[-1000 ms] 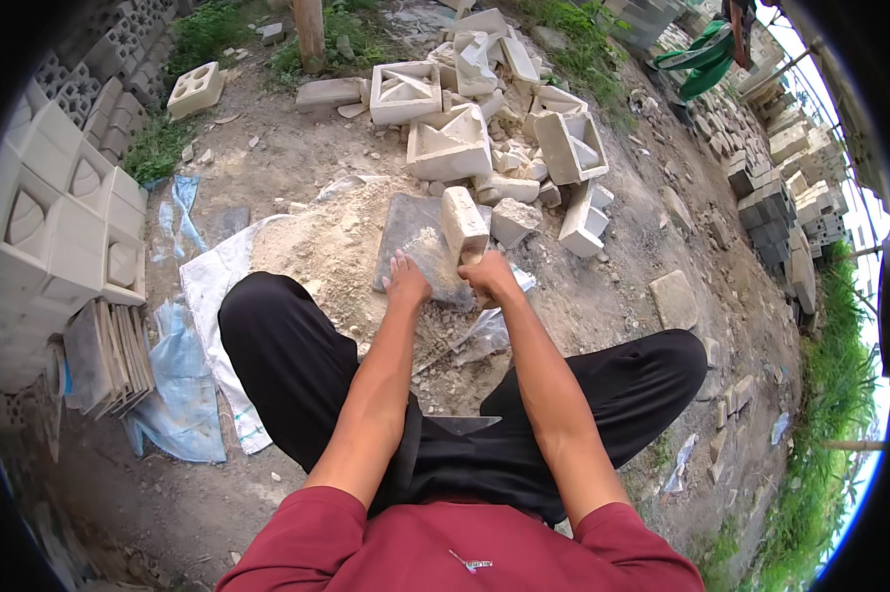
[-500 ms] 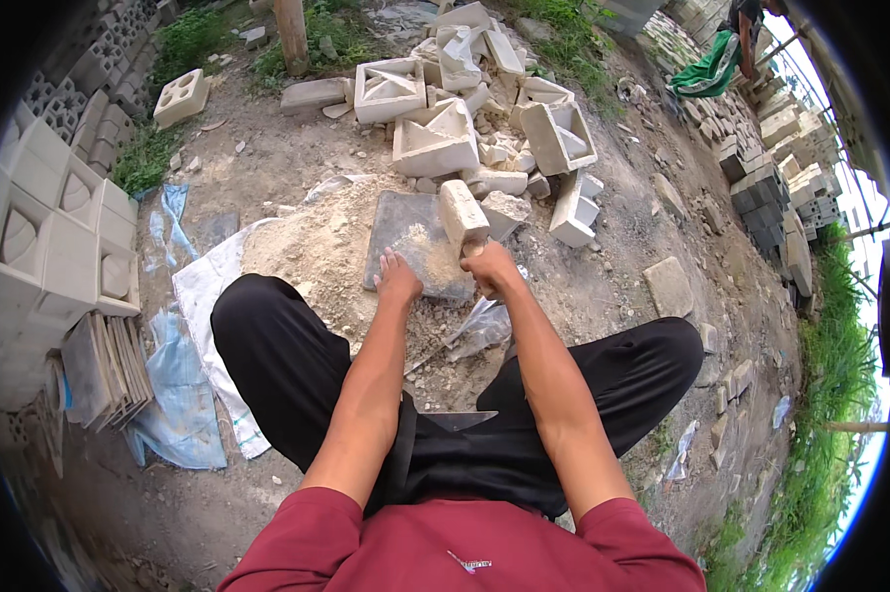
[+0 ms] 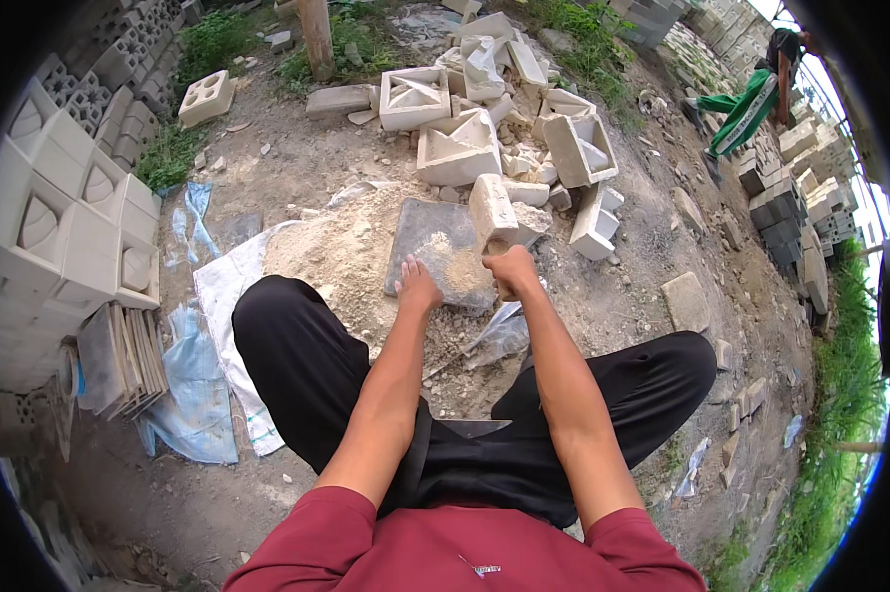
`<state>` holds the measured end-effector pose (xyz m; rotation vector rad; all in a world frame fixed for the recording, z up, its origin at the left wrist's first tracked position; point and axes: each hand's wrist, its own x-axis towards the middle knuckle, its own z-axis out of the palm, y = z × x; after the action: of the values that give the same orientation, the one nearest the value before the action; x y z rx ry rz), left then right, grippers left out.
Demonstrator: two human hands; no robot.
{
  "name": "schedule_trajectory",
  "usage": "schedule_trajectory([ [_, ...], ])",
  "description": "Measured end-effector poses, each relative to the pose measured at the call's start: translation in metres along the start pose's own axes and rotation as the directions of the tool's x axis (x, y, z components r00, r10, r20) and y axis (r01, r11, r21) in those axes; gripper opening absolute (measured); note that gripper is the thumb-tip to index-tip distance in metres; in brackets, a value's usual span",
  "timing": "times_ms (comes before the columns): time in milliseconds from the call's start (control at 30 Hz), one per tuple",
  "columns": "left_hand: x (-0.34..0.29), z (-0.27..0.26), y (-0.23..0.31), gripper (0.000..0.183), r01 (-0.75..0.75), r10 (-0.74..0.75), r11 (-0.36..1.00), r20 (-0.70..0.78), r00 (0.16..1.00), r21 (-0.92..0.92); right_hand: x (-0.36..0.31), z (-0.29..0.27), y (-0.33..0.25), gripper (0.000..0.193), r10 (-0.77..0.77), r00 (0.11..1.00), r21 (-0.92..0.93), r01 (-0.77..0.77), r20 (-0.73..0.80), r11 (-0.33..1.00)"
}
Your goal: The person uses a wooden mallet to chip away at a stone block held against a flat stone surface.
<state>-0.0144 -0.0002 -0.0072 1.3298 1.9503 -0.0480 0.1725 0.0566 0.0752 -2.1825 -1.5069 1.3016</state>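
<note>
My left hand rests with its fingers stretched out on the near left part of a dark flat slab. Pale crumbs are scattered over the slab's middle. At the slab's right side my right hand is closed round what looks like the handle of a mallet with a pale, block-shaped head. The head's near end is brownish and worn; most of the grip is hidden by my fingers. Whether the head touches the slab I cannot tell.
Pale, sandy rubble lies left of the slab, partly over a white sheet. Beyond are broken moulded blocks. Stacked blocks and thin boards stand left. Another person with green cloth is far right.
The scene has shifted slightly to the right in the picture. Both hands keep nearly the same places by the slab. More of the far person now shows.
</note>
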Motion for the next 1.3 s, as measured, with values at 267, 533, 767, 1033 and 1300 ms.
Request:
schedule_trajectory([
  [267, 0.005, -0.005, -0.001, 0.089, -0.004, 0.004, 1.0, 0.026, 1.0, -0.019, -0.029, 0.053, 0.048, 0.044, 0.01, 0.986, -0.188, -0.042, -0.168, 0.981],
  [533, 0.007, 0.0, -0.014, 0.092, -0.014, 0.014, 1.0, -0.016, 1.0, 0.025, -0.052, 0.044, 0.02, 0.048, -0.189, 0.953, 0.09, 0.215, -0.237, 0.972],
  [767, 0.0, -0.002, 0.012, 0.088, -0.029, 0.029, 1.0, 0.017, 0.999, -0.013, -0.038, 0.03, 0.054, 0.051, -0.074, 0.997, -0.24, 0.068, -0.016, 0.968],
  [1033, 0.012, -0.003, -0.015, 0.087, -0.034, 0.034, 0.999, 0.001, 0.999, 0.007, -0.064, 0.054, 0.043, 0.047, -0.343, 0.92, 0.083, 0.363, -0.188, 0.928],
  [1300, 0.009, -0.004, -0.011, 0.079, -0.053, 0.051, 0.996, 0.021, 0.998, 0.067, -0.061, 0.039, 0.051, 0.044, -0.114, 0.993, -0.223, 0.114, 0.014, 0.968],
])
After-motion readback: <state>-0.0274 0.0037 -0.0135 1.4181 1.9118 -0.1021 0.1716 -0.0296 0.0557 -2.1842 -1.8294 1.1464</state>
